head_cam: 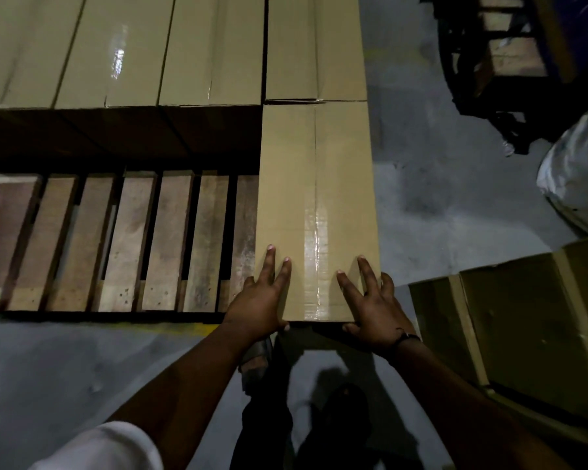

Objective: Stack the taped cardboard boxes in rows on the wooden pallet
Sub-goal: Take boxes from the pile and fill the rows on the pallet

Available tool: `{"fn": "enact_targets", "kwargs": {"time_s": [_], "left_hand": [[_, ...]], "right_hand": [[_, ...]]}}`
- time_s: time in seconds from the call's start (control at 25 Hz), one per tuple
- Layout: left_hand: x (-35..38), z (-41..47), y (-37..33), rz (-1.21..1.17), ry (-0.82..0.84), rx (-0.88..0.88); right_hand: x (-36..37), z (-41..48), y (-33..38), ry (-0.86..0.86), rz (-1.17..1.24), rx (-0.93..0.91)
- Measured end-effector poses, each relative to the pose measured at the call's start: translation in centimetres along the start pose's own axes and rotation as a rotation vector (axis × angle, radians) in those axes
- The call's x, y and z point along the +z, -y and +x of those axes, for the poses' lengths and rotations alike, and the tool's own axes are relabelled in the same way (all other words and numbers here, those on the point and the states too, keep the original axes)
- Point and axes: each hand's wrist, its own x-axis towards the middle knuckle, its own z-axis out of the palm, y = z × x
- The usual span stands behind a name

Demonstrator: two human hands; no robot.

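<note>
Grey concrete floor, dimly lit — a faded yellow line across it, a dark frame and a white wrapped bundle standing on it.

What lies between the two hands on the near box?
Head view: the tape strip along the box top; left hand and right hand rest either side of it.
</note>
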Motion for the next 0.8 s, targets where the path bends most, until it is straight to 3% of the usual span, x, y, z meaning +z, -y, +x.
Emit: {"fn": "enact_targets", "kwargs": {"time_s": [0.24, 0.6, 0.8], "left_hand": [[-2.5, -4.7, -2.8, 0.092, -0.044, -0.063], [-12.8, -25.8, -12.0, -0.072, -0.268, -0.071], [-16.7, -32.9, -12.3, 0.005, -0.416, 0.069]], "right_hand": [[-4.0, -4.8, 1.2, -0.057, -0.039, 0.003], [-14.9, -24.6, 10.0, -0.184, 0.029, 0.000], [-18.4, -31.9, 13.4, -0.345, 0.063, 0.093]]}}
